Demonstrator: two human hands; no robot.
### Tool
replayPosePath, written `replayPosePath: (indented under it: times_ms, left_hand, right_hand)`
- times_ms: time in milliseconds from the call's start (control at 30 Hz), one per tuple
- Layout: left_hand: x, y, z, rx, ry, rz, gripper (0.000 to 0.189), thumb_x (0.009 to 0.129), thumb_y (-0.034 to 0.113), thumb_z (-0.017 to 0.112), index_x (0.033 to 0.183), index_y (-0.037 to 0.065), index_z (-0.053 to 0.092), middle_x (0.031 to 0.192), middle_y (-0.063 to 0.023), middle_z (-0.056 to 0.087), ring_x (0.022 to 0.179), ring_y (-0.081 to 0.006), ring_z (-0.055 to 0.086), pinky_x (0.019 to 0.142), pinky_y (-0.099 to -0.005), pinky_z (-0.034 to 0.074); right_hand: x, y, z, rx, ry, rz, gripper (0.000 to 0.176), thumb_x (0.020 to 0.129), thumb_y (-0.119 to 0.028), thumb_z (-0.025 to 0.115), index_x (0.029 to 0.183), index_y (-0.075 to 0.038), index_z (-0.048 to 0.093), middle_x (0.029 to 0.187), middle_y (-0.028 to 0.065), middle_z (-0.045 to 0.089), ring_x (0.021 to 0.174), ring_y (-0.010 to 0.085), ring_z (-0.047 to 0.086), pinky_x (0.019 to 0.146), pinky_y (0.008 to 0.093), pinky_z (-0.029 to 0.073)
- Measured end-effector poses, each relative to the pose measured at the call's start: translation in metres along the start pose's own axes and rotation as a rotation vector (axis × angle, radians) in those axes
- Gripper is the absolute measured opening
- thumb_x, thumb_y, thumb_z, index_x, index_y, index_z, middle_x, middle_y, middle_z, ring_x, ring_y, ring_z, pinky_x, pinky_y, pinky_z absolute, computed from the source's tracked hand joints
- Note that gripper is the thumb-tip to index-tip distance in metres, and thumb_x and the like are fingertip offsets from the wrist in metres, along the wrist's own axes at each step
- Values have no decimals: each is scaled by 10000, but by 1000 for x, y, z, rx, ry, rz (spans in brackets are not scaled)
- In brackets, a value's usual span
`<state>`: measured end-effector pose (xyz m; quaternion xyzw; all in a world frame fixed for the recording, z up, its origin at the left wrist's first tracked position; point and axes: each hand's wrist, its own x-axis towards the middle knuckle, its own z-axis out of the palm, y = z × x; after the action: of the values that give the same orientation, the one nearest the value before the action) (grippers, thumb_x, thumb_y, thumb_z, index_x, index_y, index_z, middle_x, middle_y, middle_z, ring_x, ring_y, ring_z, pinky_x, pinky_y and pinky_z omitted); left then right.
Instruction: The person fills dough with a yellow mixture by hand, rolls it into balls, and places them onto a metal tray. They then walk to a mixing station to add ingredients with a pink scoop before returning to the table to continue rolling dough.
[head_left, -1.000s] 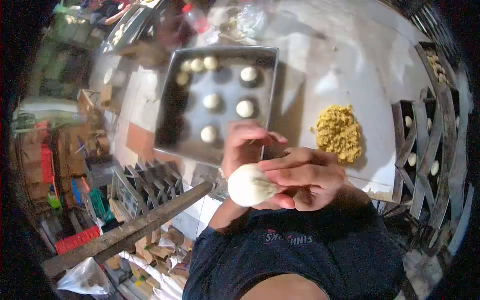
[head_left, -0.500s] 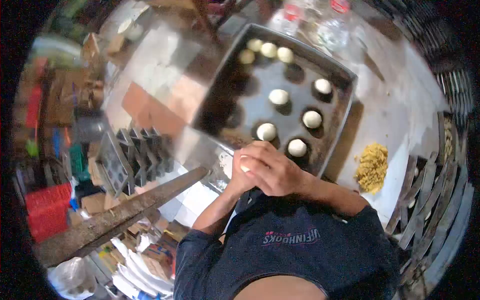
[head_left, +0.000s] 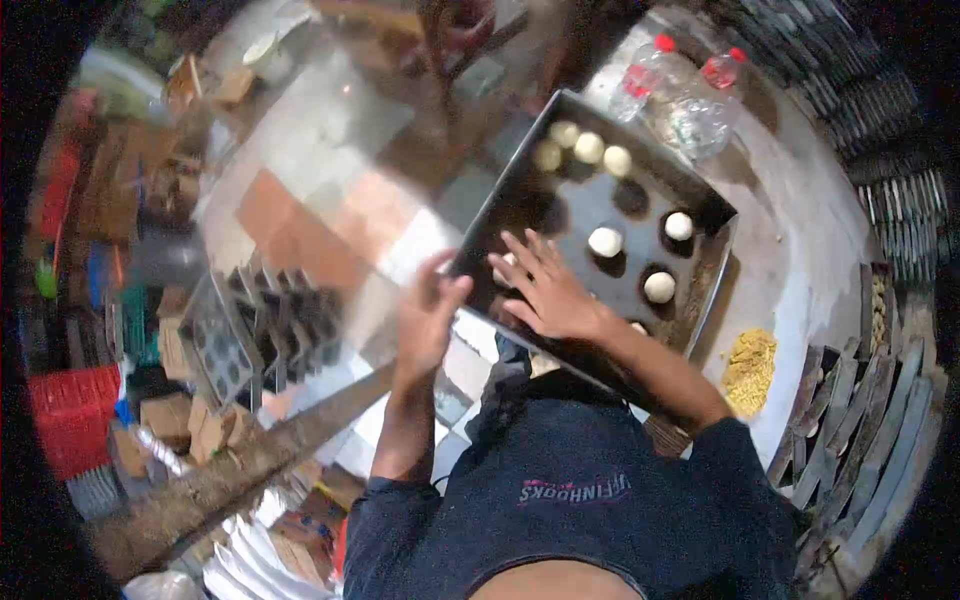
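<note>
A dark, square metal tray (head_left: 716,285) holds several pale round balls, among them one near its middle (head_left: 605,242). My right hand (head_left: 552,292) is over the tray's near left part, palm down with spread fingers. A pale ball (head_left: 509,262) shows partly beneath those fingers; whether they touch it is unclear. At the tray's left corner my left hand (head_left: 430,312) is raised, its fingers apart and slightly curled, with nothing visible in it. A yellow crumbly heap (head_left: 750,372) lies to the right of the tray.
Clear plastic bottles (head_left: 700,118) with red caps lie beyond the tray. Stacked metal moulds (head_left: 235,345) stand at the left, above a long wooden beam (head_left: 250,455). A red crate (head_left: 75,415) is at the far left. More metal trays (head_left: 865,430) are stacked at the right.
My hands were clasped around a pale piece near the tray's front edge. They have parted, the right reaching over the tray and the left moving left. The tray appears lower and further right in view.
</note>
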<state>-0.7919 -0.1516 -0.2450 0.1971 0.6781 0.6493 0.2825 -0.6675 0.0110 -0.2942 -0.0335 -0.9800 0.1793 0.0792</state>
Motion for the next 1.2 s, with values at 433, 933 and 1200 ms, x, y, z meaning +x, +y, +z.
replayPosePath:
  times_ms: [433,933,1200]
  left_hand:
    - [185,-74,190,546,238,-183,590,794,435,681,1036,-100,618,1023,-306,634,1013,-380,622,856,-417,468]
    - [-106,37,324,25,-734,131,739,834,188,725,1428,-9,332,1141,-68,517,1009,-162,536,836,-281,448]
    - [-192,34,330,103,-222,966,514,870,180,626,1301,-59,479,1082,-175,532,1003,-258,513,858,-335,419]
  right_hand:
    - [-183,26,-104,326,651,409,274,768,-46,641,1038,3,632,974,160,625,827,293,633,753,360,521]
    - [-290,92,-187,512,645,81,574,694,-87,748,1236,-12,574,1254,197,547,1074,283,601,931,357,479]
    - [-303,9,-174,449,1118,230,168,896,-80,561,1024,5,627,864,146,660,727,247,664,651,312,509]
